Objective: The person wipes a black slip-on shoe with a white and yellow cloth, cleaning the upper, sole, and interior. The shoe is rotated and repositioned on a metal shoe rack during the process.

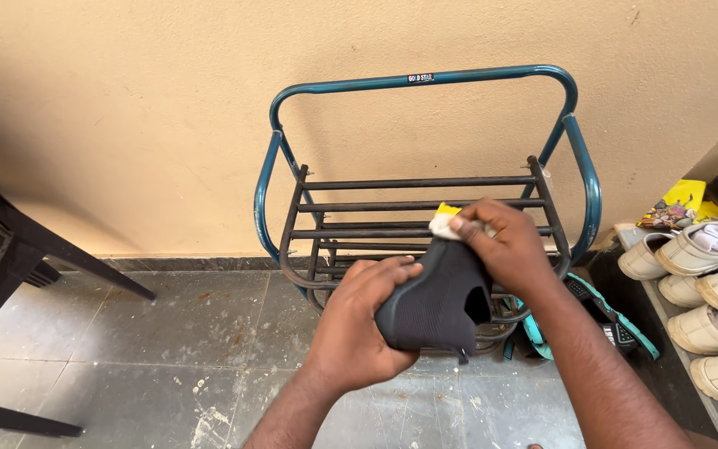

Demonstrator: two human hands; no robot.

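Left hand point(357, 320) clamps the black knit fabric shoe point(435, 299) from below; I see my right hand point(504, 245) pinching a yellow-and-white cleaning sponge point(445, 223) against its upper edge. Both hands meet on the shoe, held above the grey tiled floor point(168, 333), just before the blue tubular metal shoe rack point(425, 179). Cream slip-on shoes point(708, 283) crowd the right edge; a dark plastic chair point(2, 249) bounds the left, well apart.
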